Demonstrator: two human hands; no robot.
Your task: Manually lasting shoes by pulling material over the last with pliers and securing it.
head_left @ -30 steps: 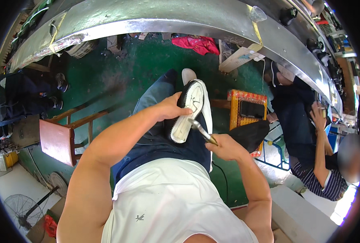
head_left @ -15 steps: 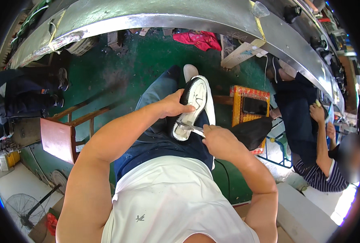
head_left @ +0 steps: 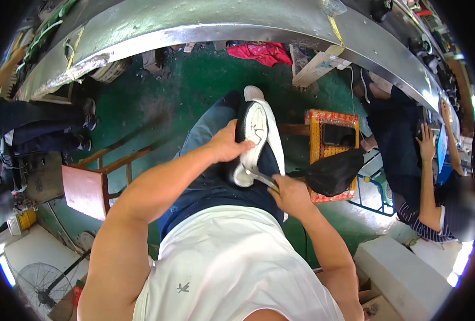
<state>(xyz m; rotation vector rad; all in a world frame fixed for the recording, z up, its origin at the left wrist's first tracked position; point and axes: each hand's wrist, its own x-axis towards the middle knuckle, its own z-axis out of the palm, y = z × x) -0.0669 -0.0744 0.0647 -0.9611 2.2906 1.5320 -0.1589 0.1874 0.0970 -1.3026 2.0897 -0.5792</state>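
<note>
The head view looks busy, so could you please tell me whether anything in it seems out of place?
Yes, mildly: a crumpled red cloth appears to lie on the green floor by the metal bench, bunched rather than folded. The shoe in the left hand shows no obvious damage.

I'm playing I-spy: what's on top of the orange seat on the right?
A dark, flat device, maybe a phone, lies on the orange seat. A black bag or cloth hides part of the seat. What's under those two is covered.
</note>
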